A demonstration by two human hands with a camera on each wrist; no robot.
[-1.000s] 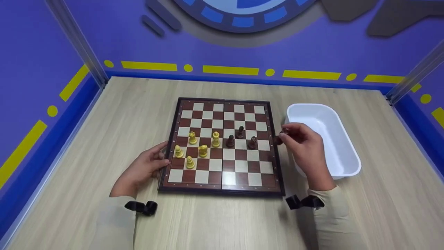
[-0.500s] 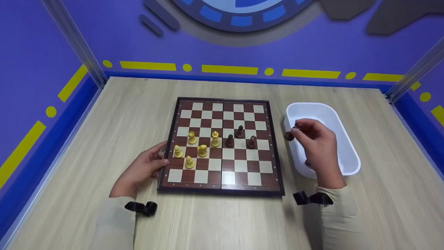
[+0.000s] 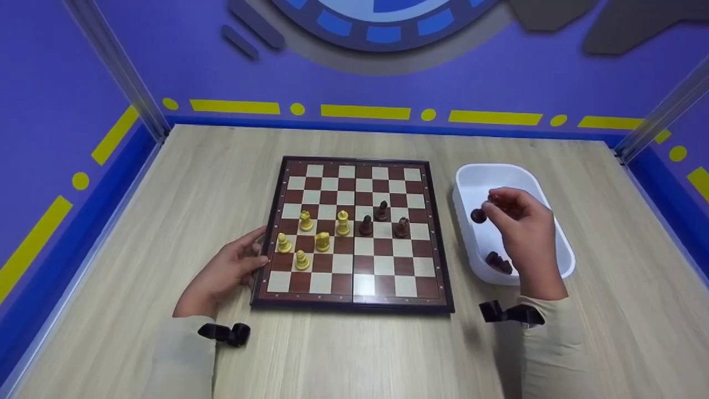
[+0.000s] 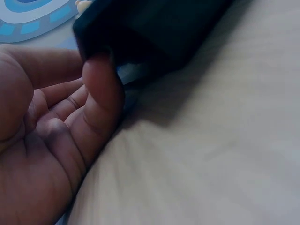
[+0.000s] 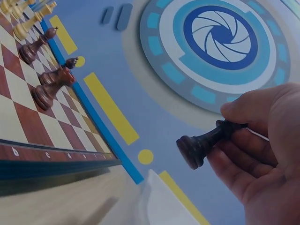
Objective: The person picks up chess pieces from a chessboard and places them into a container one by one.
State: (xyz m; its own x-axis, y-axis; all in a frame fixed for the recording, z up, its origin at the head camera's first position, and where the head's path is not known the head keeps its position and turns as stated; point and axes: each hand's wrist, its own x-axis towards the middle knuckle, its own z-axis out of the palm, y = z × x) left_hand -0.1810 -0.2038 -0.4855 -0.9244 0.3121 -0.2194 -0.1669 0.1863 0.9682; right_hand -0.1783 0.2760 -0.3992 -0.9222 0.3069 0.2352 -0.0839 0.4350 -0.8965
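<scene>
A dark brown chess piece (image 5: 201,145) is pinched by its top end between the thumb and fingers of my right hand (image 3: 523,230); its base points left and its head is covered. That hand is over a white plastic tub (image 3: 464,235), where several dark chess pieces (image 3: 498,262) lie. My left hand (image 3: 224,271) touches the left edge of the chessboard (image 3: 343,282) with thumb and fingertips, as the left wrist view also shows. Several yellow chess pieces (image 3: 343,223) stand on the board's left half. Three dark chess pieces (image 3: 402,227) stand on its right half.
The board lies on a light wood table (image 3: 221,166), with the tub just to its right. A blue wall (image 3: 365,83) with yellow marks closes off the back, and side walls rise at left and right.
My right hand has carried the dark chess piece rightward from the board's right edge to over the tub. The dark pieces inside the tub have come into sight. My left hand stays at the board.
</scene>
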